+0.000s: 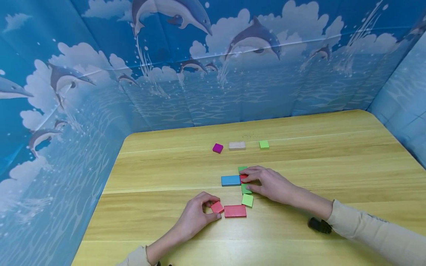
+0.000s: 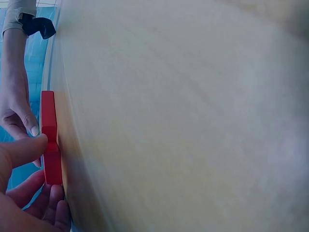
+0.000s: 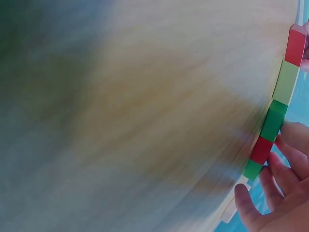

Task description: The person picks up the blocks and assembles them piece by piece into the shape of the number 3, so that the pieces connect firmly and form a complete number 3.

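My left hand (image 1: 198,212) pinches a small red square block (image 1: 217,207) between thumb and fingers. That block's corner is right at the end of a longer red rectangular block (image 1: 235,211) on the table. With loosely bent fingers, my right hand (image 1: 271,184) touches a bent column of blocks. Its thumb lies by a green block (image 1: 246,188), and its fingertips reach a red block (image 1: 243,179) and a second green block (image 1: 242,170). A blue rectangular block (image 1: 230,180) lies left of the red one. Below the column sits a light green block (image 1: 247,200), slightly turned.
Farther back on the table (image 1: 166,159) lie a purple block (image 1: 217,148), a pale wooden block (image 1: 237,146) and a light green square block (image 1: 264,144). A black device (image 1: 319,225) is by the right sleeve. A dolphin-print cloth (image 1: 199,92) hangs behind the table.
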Tool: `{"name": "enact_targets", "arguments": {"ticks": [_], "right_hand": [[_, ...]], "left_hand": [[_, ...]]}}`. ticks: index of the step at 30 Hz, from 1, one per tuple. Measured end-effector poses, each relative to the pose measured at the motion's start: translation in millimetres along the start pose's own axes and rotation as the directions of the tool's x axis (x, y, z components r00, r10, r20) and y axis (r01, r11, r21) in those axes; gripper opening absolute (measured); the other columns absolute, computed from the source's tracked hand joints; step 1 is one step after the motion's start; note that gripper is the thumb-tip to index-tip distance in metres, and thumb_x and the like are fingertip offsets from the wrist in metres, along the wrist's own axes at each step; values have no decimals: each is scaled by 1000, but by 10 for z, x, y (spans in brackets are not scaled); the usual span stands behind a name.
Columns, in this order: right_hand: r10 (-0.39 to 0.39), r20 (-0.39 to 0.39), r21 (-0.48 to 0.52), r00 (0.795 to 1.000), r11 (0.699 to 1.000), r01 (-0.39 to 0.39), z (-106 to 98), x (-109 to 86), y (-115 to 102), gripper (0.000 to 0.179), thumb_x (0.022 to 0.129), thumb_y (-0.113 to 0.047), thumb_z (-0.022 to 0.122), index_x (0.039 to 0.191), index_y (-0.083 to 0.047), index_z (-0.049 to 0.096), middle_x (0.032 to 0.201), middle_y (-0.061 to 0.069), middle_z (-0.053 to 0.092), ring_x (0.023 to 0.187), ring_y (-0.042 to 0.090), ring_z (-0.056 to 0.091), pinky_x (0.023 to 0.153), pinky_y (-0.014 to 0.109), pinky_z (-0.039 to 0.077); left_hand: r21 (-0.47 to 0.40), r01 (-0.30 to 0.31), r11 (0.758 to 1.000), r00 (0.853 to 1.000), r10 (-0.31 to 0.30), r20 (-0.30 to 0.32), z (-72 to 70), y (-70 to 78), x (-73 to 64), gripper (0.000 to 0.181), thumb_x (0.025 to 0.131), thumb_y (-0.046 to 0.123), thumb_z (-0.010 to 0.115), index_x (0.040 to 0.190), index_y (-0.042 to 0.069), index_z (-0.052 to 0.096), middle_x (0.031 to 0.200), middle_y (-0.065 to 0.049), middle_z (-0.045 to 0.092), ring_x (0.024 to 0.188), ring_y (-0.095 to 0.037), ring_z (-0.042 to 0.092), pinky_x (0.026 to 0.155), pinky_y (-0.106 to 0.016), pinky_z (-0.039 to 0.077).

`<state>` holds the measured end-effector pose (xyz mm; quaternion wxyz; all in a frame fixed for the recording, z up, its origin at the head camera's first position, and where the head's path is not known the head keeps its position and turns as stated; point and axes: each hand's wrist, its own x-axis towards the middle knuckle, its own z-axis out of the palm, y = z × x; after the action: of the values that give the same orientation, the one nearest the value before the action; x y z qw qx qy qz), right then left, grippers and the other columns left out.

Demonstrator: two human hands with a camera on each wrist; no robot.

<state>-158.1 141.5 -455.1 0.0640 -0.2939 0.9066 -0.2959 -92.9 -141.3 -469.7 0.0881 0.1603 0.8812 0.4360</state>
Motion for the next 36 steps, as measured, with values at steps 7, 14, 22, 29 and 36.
{"name": "enact_targets", "arguments": {"ticks": [7,14,22,29,36], "right_hand": [[-5,-3,-1,1000,1000,5,-14,-2,7,34,89,-20,75,123,-15,72,137,-1,57,132,26,46,103,49,41],[-10,0,-9,1000,1000,10,-18,2,8,34,89,-20,74,123,-15,72,137,0,57,132,27,46,103,49,41],[-7,6,-12,1000,1000,7,-19,2,0,34,90,-21,74,123,-15,71,138,-1,57,132,27,46,103,49,41],[-15,11,-4,1000,1000,15,-16,-4,-5,33,90,-21,73,123,-15,71,138,0,57,132,27,45,104,50,40],[-19,12,-1,1000,1000,19,-13,-10,-1,33,91,-21,73,123,-15,71,138,0,56,133,27,45,104,50,40]], "left_hand": [[-1,-16,1000,1000,16,13,-17,25,37,36,79,17,84,112,13,71,97,7,62,87,-14,54,74,-27,46],[-9,-20,1000,1000,20,19,-71,78,115,32,85,21,79,114,12,71,99,4,63,89,-18,56,77,-30,49],[-17,-18,1000,1000,19,6,-106,40,265,31,86,19,77,115,11,70,101,0,64,91,-21,56,75,-29,47],[-22,-19,1000,1000,19,12,-123,8,388,33,85,14,78,117,9,69,109,0,64,98,-19,57,83,-35,49],[-19,-46,999,999,46,14,-125,3,502,34,86,10,76,119,10,67,117,1,62,104,-21,56,90,-40,48]]}}
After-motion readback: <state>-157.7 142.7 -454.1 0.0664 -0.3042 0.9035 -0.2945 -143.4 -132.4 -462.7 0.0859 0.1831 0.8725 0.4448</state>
